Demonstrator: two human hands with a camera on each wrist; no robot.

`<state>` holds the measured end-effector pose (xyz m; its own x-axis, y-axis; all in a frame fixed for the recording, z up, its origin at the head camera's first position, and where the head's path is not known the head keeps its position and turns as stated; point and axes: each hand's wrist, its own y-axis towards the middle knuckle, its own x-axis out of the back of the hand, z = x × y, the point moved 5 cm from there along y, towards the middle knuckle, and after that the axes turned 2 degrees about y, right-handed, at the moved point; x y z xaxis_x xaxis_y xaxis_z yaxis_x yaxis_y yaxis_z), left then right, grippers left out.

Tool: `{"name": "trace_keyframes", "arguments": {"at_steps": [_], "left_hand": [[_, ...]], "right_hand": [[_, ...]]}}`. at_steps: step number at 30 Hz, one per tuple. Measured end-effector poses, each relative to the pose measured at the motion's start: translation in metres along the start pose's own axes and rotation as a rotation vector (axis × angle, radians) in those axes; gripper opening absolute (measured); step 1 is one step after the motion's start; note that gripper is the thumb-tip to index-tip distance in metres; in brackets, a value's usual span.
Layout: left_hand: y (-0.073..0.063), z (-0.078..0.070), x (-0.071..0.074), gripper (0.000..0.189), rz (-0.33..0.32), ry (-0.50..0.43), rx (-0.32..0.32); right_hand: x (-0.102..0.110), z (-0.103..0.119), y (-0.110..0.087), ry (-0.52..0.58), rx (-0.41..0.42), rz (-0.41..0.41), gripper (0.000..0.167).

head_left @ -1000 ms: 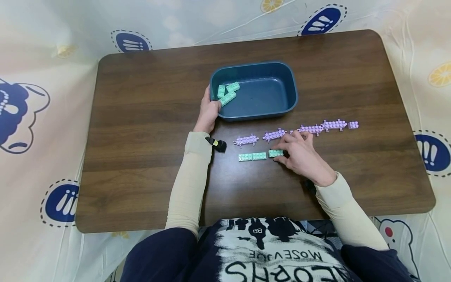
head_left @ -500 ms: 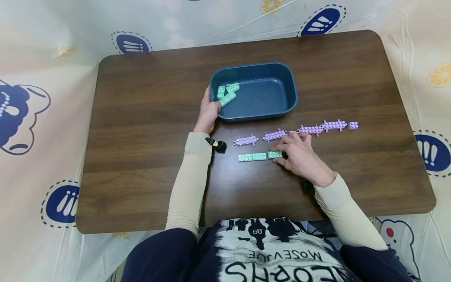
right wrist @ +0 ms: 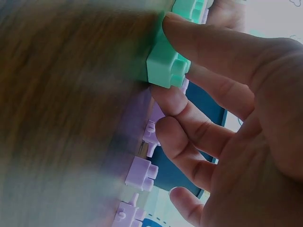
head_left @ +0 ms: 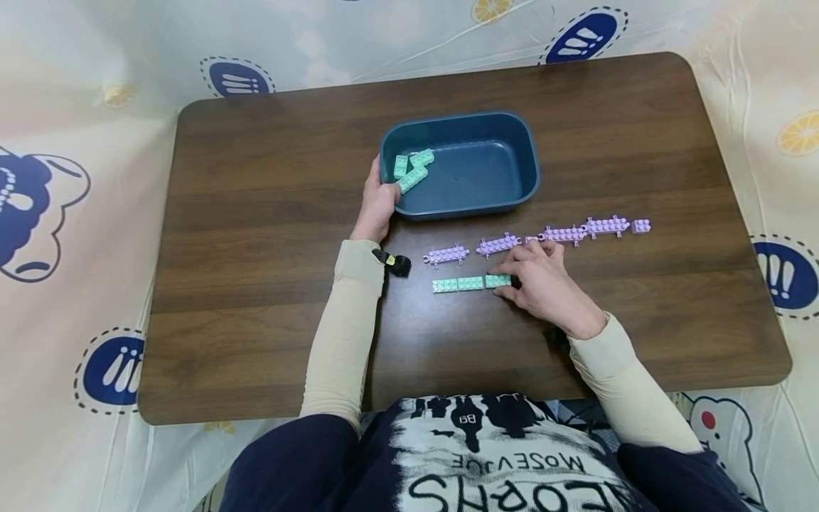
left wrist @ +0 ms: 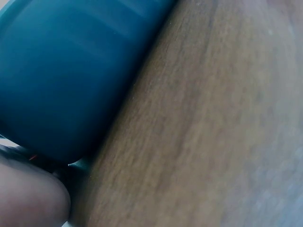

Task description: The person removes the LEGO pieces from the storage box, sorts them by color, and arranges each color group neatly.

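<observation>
My left hand [head_left: 375, 212] grips the near left corner of a dark blue plastic bin [head_left: 480, 174], with the thumb over its rim. Inside, by that corner, lie 3 mint green toy building bricks [head_left: 412, 179]. My right hand [head_left: 544, 281] pinches another mint brick [head_left: 495, 281] between thumb and fingers, low over the table. In the right wrist view this brick [right wrist: 161, 68] has its studs facing the palm. It lines up end to end with two mint bricks [head_left: 470, 284] on its left, a thin gap showing between. The left wrist view shows mostly the bin's outer wall [left wrist: 71, 71].
Behind the mint row, several purple bricks [head_left: 447, 255] with small side pegs form a slanting line; the right hand overlaps part of it. A small purple brick [head_left: 641, 226] ends the line. All stand on a brown wooden table [head_left: 269, 284].
The right hand has slid the mint brick slightly left, narrowing the gap to the two bricks beside it. The left hand and bin have stayed in place.
</observation>
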<state>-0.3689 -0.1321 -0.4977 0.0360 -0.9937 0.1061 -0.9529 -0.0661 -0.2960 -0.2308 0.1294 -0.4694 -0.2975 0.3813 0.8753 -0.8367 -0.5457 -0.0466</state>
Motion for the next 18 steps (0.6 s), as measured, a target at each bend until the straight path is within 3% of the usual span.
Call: {"name": "trace_keyframes", "arguments": {"at_steps": [18], "left_hand": [[0.0011,0.0019,-0.0010,0.089,0.009,0.003,0.018]], "right_hand": [[0.0008,0.0020,0.0014,0.008,-0.008,0.035,0.037]]}}
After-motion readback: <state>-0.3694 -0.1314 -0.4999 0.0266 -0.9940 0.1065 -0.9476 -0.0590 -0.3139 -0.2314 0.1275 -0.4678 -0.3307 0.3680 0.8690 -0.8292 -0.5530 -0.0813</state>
